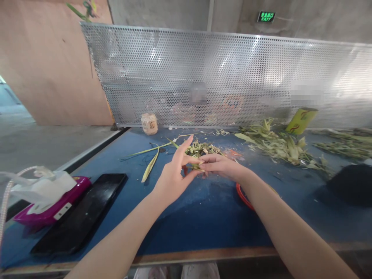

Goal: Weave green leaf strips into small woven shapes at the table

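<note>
Over the middle of the blue table point(192, 224), both hands meet on a small yellow-green plant piece point(193, 167), perhaps a bit of leaf or stalk. My left hand point(176, 170) pinches it between thumb and fingers, with the index finger pointing up and away. Closed on the other end, my right hand point(221, 166) grips it with the fingertips. Part of the piece is hidden by the fingers. Just behind the hands lies a heap of green plant scraps point(205, 148). A long leaf strip point(151, 166) rests to their left.
A red-rimmed round object point(243, 197) is partly under my right forearm. Left are a black phone point(84, 213) and a purple power strip point(56, 211). Leaves point(279, 145), a yellow-green can point(301, 121) and a dark object point(353, 184) lie right; a jar point(149, 124) and perforated panel point(180, 58) stand behind.
</note>
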A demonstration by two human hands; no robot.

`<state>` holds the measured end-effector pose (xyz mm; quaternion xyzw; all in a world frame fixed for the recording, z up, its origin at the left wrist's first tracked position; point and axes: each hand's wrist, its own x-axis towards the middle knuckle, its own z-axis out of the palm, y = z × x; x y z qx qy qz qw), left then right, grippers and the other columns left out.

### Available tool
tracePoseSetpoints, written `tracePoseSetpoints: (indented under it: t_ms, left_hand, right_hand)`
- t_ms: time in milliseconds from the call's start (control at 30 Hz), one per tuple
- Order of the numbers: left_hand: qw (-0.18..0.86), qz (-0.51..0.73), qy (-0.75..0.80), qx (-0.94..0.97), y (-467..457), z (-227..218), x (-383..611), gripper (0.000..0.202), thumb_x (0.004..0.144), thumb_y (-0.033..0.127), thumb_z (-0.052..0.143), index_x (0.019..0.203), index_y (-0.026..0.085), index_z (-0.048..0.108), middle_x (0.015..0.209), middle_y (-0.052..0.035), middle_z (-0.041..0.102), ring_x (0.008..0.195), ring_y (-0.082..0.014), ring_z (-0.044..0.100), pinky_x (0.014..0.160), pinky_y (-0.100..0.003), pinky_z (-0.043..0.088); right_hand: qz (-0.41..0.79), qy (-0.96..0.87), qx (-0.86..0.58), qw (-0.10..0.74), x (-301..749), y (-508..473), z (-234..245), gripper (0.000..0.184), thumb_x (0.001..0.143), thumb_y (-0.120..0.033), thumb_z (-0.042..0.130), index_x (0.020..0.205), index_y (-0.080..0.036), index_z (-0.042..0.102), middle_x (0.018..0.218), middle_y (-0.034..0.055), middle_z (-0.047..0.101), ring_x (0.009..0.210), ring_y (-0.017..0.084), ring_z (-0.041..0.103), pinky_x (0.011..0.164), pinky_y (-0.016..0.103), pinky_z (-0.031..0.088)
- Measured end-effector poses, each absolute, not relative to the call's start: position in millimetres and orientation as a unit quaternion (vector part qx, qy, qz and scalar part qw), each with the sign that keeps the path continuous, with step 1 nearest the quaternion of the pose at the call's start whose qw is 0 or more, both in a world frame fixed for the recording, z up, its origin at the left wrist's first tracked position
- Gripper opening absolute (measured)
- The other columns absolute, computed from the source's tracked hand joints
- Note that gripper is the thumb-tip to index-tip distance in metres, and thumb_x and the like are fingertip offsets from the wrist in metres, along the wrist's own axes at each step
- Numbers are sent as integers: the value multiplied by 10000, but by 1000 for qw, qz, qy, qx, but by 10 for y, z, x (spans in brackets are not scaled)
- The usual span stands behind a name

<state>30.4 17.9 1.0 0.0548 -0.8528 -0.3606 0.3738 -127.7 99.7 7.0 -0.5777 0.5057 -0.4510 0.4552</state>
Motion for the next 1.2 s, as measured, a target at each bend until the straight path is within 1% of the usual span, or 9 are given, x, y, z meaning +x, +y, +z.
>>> tracePoseSetpoints:
  t_ms: [100,233,300,600,733,867,967,1100,1200]
  left_hand:
    - [388,-464,-792,81,191,26,278,741,721,241,603,1334,249,187,761,-12,624,735,-160,593,664,-283,478]
    - [371,-573,-725,90,172,17,242,768,689,230,631,1329,216,207,756,-13,602,724,-154,588,680,-289,483]
    - [370,-605,-699,96,163,16,227,756,689,216,627,1325,196,220,778,-17,603,702,-134,578,665,-270,477]
    - [389,-644,-646,126,124,-3,190,657,666,223,648,1253,161,361,668,33,575,631,-83,527,652,-216,426]
    - [393,-658,-630,127,110,-24,165,638,672,233,645,1243,143,375,639,37,583,629,-89,536,679,-234,429]
    - [413,-650,-622,139,100,-21,169,684,657,231,662,1260,147,352,647,36,604,638,-91,549,682,-235,430]
    - [422,-659,-604,150,101,-12,186,708,637,227,681,1260,169,351,657,41,609,623,-87,556,659,-230,437]
    - [418,-677,-585,155,117,-1,194,739,591,208,713,1248,183,375,648,40,623,636,-105,582,662,-248,454]
    - [415,-701,-560,152,124,1,189,761,568,186,727,1243,159,378,653,29,646,663,-121,597,679,-263,458]
  right_hand:
    - [-492,474,-540,491,-1231,987,37,266,731,-401,581,616,-164,541,481,-54,377,589,107,501,619,252,426]
    - [-504,474,-526,495,-1188,974,18,294,731,-451,565,703,-159,577,623,-9,514,637,107,530,620,247,439]
    - [-506,478,-519,496,-1176,966,15,297,734,-456,562,726,-159,571,688,2,535,638,101,537,609,239,436]
    - [-507,489,-555,442,-1144,936,13,332,764,-489,499,720,-160,518,645,-21,485,555,90,508,572,247,433]
    - [-479,533,-593,368,-1149,909,-4,408,779,-540,430,680,-155,523,631,-1,514,567,96,496,561,237,409]
    - [-474,576,-580,329,-1125,860,-54,453,752,-591,412,806,-163,551,730,21,537,637,114,502,546,232,399]
    - [-476,561,-603,309,-1082,842,-71,442,739,-568,444,817,-151,567,758,30,557,665,123,511,585,245,406]
    - [-488,585,-591,264,-1020,836,-71,306,685,-433,584,785,-143,590,754,24,590,686,143,537,643,270,424]
    - [-488,597,-584,253,-995,842,-61,233,704,-368,576,787,-153,608,758,21,617,689,152,555,644,279,433]
